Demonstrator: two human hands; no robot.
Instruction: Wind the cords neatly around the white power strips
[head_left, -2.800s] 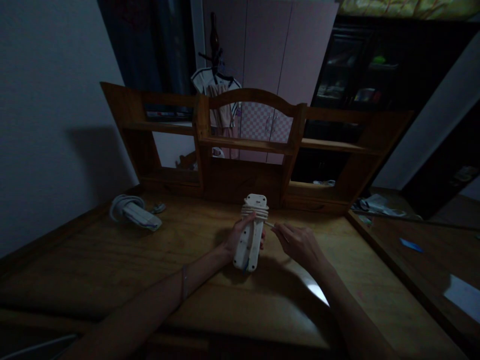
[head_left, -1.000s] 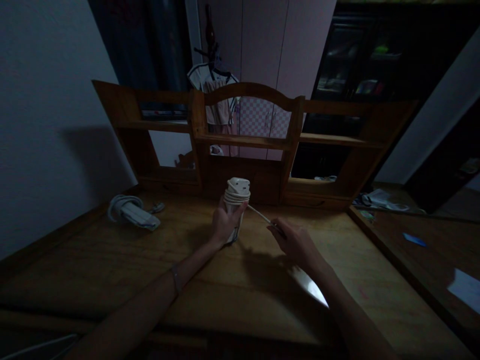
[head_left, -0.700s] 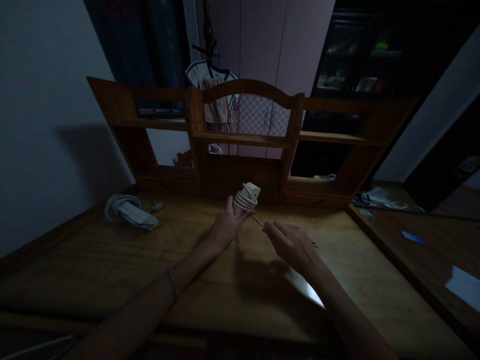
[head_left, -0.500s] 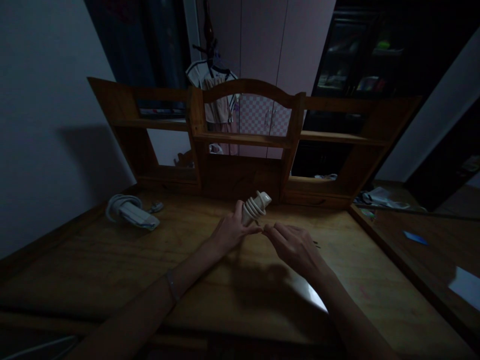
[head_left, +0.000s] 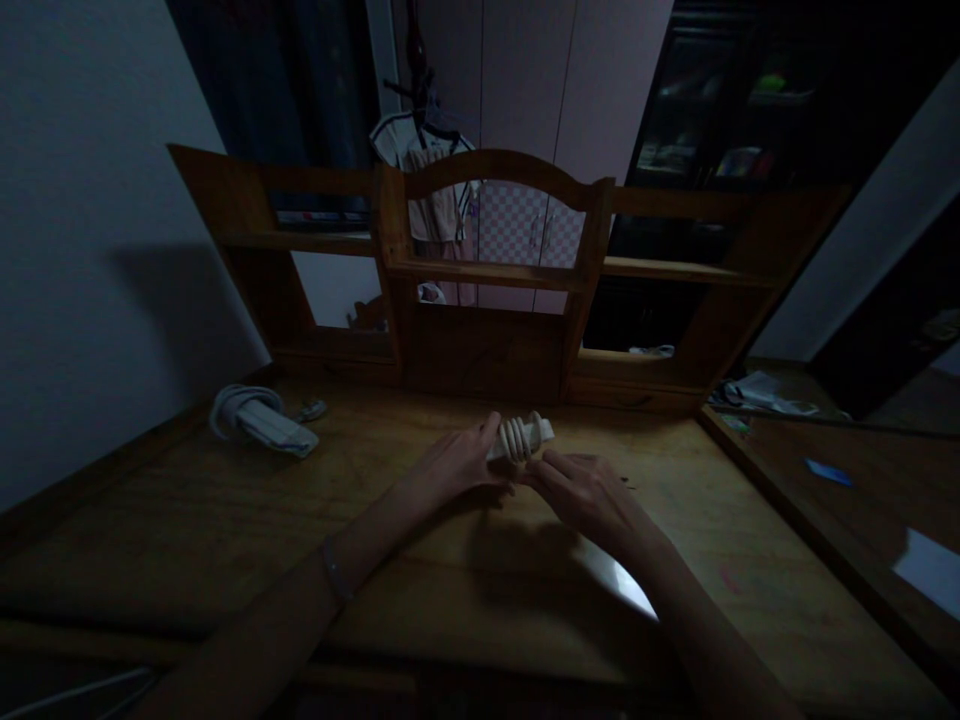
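A white power strip (head_left: 522,437) with its cord wound round it lies tilted on its side, low over the wooden desk (head_left: 420,560). My left hand (head_left: 461,464) is closed round its near end. My right hand (head_left: 583,492) is closed just right of it, fingertips touching the strip where the cord's loose end runs. The cord's end and the plug are hidden under my fingers.
A second white power strip (head_left: 259,420) with a coiled cord lies at the desk's back left. A wooden shelf hutch (head_left: 487,270) stands along the back edge. Papers (head_left: 757,392) lie at the right, and another desk surface (head_left: 862,500) adjoins there.
The power strip has gone from upright to lying tilted to the right, close to the desk. My right hand has drawn in along the cord until it meets the strip.
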